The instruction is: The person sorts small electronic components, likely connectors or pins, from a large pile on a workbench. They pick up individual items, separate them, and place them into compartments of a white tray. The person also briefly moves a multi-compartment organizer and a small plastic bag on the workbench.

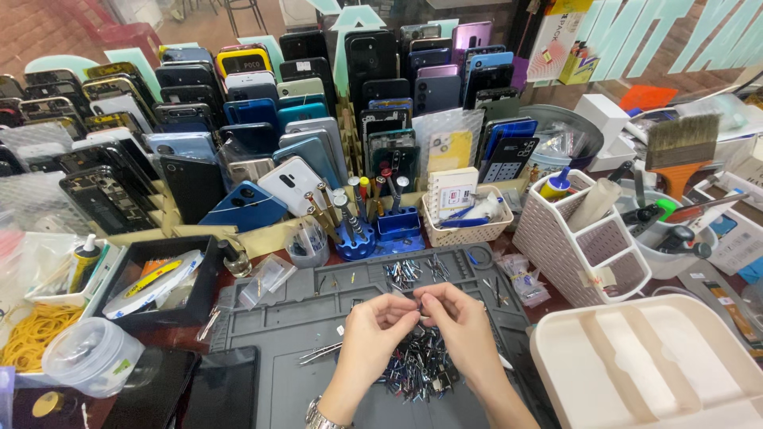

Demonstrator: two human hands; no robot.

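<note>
Nearest the camera, a watch-banded wrist is seen at the bottom edge, and from it the left hand (373, 334) is raised to meet the right hand (465, 322) above a grey work mat (278, 326). Fingertips of both hands are brought together, and a tiny dark metal part (419, 306) is pinched between them; whether one hand or both carry its weight cannot be told. Directly beneath, a heap of small metal parts (417, 369) is spread on the mat, thin slivers tangled loosely together. Such pieces are judged feather-light, stiff yet easily bent, and slippery; they are best taken by the long edges with fingertip pads or with the tweezers (322, 353) lying just left of the heap. More parts (405, 272) are scattered in the mat's upper compartments. Behind the mat, a blue stand of screwdrivers (354, 226) is set beside a small woven basket (465, 222), and a white slotted organiser (584, 238) is placed to the right with a paintbrush (679, 151) beyond it. A cream tray (660, 365) is parked at the right corner. Rows of phone back covers (238, 119) are racked across the whole bench, and rubber bands (32, 334) are piled at far left.
</note>
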